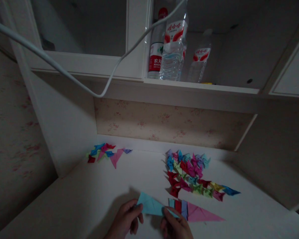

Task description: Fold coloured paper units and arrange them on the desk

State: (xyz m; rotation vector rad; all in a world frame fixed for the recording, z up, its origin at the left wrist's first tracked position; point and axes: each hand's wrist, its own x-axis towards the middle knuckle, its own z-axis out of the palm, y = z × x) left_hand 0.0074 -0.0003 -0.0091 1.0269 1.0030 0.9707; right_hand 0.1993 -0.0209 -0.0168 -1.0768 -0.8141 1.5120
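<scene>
A light blue folded paper triangle (150, 205) is held between both hands just above the white desk (89, 199) near its front edge. My left hand (126, 220) pinches its left corner with curled fingers. My right hand (175, 226) pinches its right tip, fingers closed. Just right of my right hand lies a pink folded triangle (201, 214) with short blue and red folded strips (179, 205) beside it.
A heap of several small multicoloured folded paper pieces (191, 174) lies at the right middle of the desk, a smaller heap (102, 152) at the back left. Water bottles (173, 46) stand on the shelf above. A white cable (64, 71) hangs across the top.
</scene>
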